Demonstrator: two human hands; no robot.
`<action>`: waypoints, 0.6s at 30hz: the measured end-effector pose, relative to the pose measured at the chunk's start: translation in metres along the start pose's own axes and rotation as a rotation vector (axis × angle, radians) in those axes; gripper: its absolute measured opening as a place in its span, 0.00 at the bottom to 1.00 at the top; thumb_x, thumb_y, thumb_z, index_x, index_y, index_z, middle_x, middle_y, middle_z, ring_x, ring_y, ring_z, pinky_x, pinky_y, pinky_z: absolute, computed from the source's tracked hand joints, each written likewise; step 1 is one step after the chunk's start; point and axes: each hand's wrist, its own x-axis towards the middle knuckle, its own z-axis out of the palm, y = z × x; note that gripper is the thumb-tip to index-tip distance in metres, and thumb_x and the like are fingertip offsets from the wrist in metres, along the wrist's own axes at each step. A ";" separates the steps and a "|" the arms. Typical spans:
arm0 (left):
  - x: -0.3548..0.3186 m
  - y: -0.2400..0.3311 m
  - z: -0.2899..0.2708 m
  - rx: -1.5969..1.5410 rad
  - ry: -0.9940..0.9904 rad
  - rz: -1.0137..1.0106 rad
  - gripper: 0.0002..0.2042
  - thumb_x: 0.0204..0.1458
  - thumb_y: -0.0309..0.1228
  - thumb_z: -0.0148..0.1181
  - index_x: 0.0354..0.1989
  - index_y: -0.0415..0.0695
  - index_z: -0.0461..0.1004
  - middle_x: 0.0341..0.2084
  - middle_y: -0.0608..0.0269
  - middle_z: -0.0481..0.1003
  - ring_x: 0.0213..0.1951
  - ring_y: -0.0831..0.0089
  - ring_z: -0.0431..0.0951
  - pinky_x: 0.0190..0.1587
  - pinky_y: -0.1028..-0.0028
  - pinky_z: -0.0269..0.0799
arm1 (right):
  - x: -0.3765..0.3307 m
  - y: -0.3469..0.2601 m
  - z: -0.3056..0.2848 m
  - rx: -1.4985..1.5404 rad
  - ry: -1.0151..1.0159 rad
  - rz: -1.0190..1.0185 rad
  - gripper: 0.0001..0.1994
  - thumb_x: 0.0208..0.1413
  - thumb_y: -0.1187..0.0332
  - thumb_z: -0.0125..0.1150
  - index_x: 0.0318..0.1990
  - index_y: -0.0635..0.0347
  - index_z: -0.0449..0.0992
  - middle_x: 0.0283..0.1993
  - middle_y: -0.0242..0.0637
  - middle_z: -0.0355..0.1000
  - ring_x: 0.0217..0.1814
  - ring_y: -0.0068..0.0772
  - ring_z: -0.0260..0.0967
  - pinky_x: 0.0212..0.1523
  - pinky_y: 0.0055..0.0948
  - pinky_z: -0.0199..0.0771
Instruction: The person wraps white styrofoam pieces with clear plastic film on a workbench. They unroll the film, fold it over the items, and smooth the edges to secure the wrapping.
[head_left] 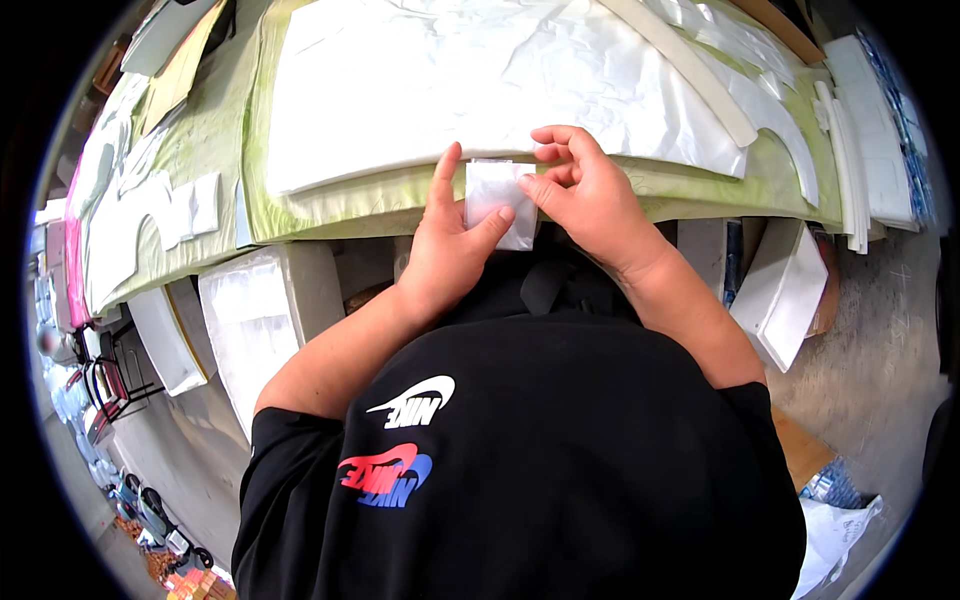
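While both hands, left hand (447, 240), right hand (585, 195), pinch a small clear plastic piece (497, 195), white foam sheet (480, 80) behind, green-covered table (215, 150).

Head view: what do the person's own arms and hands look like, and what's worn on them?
Both the left hand and right hand are bare, no gloves, rings or watch visible. Forearms are bare too. Short black sleeves of a black T-shirt with printed chest logos end above the elbows.

I hold a small sheet piece (497, 200) between my left hand (447, 245) and right hand (580, 190), at the near edge of the surface (700, 190). Behind it a large sheet (450, 90) lies on the surface. A curved strip (690, 70) lies on that sheet to my right. Stacked panels (250, 320) stand below the edge to my left.
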 end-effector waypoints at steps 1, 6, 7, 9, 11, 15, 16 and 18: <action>-0.001 0.002 -0.002 0.061 -0.008 0.049 0.43 0.61 0.27 0.63 0.77 0.40 0.38 0.46 0.51 0.79 0.46 0.73 0.79 0.48 0.73 0.76 | 0.000 0.000 0.002 0.107 0.000 0.041 0.28 0.56 0.62 0.71 0.61 0.63 0.69 0.52 0.44 0.70 0.43 0.27 0.71 0.46 0.28 0.77; -0.010 0.003 -0.006 0.093 -0.032 0.197 0.42 0.63 0.30 0.62 0.78 0.42 0.37 0.47 0.52 0.78 0.49 0.71 0.79 0.52 0.71 0.75 | 0.001 -0.007 0.018 0.325 -0.057 0.105 0.21 0.59 0.74 0.66 0.59 0.63 0.68 0.42 0.34 0.72 0.40 0.19 0.68 0.42 0.22 0.73; -0.008 0.004 -0.009 -0.075 -0.003 0.111 0.42 0.64 0.30 0.62 0.78 0.42 0.37 0.47 0.53 0.78 0.49 0.71 0.79 0.53 0.71 0.75 | 0.001 -0.009 0.023 0.316 -0.055 0.053 0.20 0.59 0.75 0.65 0.58 0.62 0.69 0.41 0.32 0.72 0.39 0.19 0.68 0.42 0.22 0.73; -0.005 0.014 -0.014 -0.414 0.060 -0.061 0.42 0.64 0.32 0.62 0.77 0.41 0.36 0.47 0.54 0.77 0.49 0.70 0.78 0.55 0.70 0.73 | 0.000 -0.012 0.036 0.300 -0.056 -0.051 0.19 0.59 0.77 0.63 0.58 0.61 0.70 0.39 0.30 0.71 0.38 0.18 0.67 0.41 0.22 0.72; -0.011 0.016 -0.020 -0.556 0.099 -0.155 0.25 0.66 0.33 0.60 0.67 0.39 0.61 0.42 0.61 0.79 0.46 0.75 0.78 0.54 0.72 0.72 | -0.001 -0.017 0.045 0.278 -0.084 -0.084 0.17 0.60 0.79 0.61 0.56 0.60 0.71 0.39 0.28 0.69 0.38 0.17 0.66 0.41 0.21 0.71; -0.012 -0.010 -0.051 -0.579 0.108 -0.059 0.08 0.67 0.33 0.59 0.44 0.42 0.77 0.37 0.68 0.79 0.43 0.82 0.75 0.49 0.77 0.71 | 0.008 -0.014 0.060 0.286 -0.076 -0.108 0.15 0.61 0.80 0.61 0.55 0.60 0.72 0.38 0.26 0.68 0.37 0.14 0.65 0.39 0.19 0.69; -0.013 -0.013 -0.057 -0.585 0.118 -0.011 0.08 0.67 0.34 0.59 0.46 0.42 0.77 0.38 0.69 0.78 0.41 0.83 0.74 0.48 0.78 0.70 | 0.010 -0.012 0.060 0.270 -0.087 -0.134 0.15 0.61 0.81 0.60 0.54 0.60 0.71 0.38 0.26 0.68 0.37 0.14 0.64 0.39 0.18 0.68; -0.015 0.002 -0.072 -0.523 0.266 0.026 0.09 0.67 0.35 0.60 0.45 0.42 0.78 0.37 0.70 0.78 0.40 0.83 0.73 0.46 0.78 0.70 | 0.013 -0.015 0.059 0.286 -0.083 -0.153 0.14 0.62 0.81 0.59 0.54 0.59 0.71 0.38 0.26 0.68 0.37 0.14 0.63 0.38 0.18 0.67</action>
